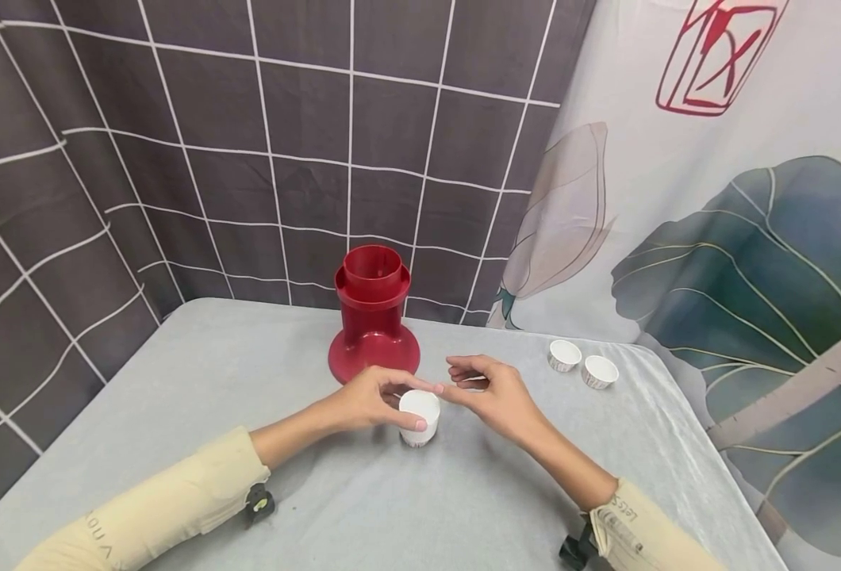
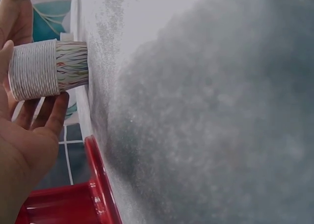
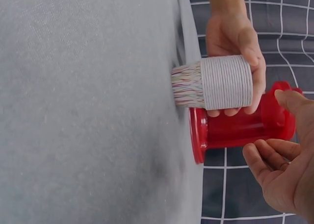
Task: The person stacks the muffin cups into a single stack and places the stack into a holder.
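Observation:
A stack of nested white paper baking cups (image 1: pixel 421 438), with ridged rims and colourful streaks toward the bottom (image 2: pixel 72 64), stands upright on the cloth-covered table. My left hand (image 1: pixel 365 399) holds it from the left, with thumb and fingers curved round the upper part. To the right of the stack is my right hand (image 1: pixel 499 398), fingers loosely bent and nothing held. Its thumb tip reaches close to the stack's top edge and the left fingertip; contact is unclear. Behind the left hand stands a red plastic dispenser-like stand (image 1: pixel 370 313) with a round base and open tube top.
Two separate white paper cups (image 1: pixel 565 355) sit near the table's back right edge. The grey cloth on the table (image 1: pixel 249 460) reaches back to a dark grid-patterned curtain (image 1: pixel 306 111). A floral curtain (image 1: pixel 763 254) hangs at right.

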Tool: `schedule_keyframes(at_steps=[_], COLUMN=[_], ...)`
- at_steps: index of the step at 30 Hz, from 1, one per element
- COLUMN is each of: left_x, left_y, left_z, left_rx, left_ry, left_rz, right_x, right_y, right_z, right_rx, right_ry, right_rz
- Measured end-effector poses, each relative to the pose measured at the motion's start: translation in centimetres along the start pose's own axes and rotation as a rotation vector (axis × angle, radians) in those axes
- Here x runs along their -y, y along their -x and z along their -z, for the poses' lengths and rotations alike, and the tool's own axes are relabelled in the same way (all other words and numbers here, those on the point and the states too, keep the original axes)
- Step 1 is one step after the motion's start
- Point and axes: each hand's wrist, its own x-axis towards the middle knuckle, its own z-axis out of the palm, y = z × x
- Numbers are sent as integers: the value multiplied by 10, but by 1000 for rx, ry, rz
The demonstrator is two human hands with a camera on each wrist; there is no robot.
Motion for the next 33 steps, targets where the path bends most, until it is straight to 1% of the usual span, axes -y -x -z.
schedule_keyframes(at_steps=[7,14,19,33], left_x=[-1,-1,-2,-5], left_y=[-1,-2,-2,-5], left_z=[3,4,5,6], left_rx=[-4,-6,-7,5], left_ry=[-17,23,8,15], left_rz=[43,82,94,132], right_x=[-1,-1,-3,-10], right_y=[1,1,0,-2], right_z=[5,8,11,21], right_rx=[-8,-13,-24,-62], right_ry=[22,33,39,84], right_rz=[-25,-45,-44,-51])
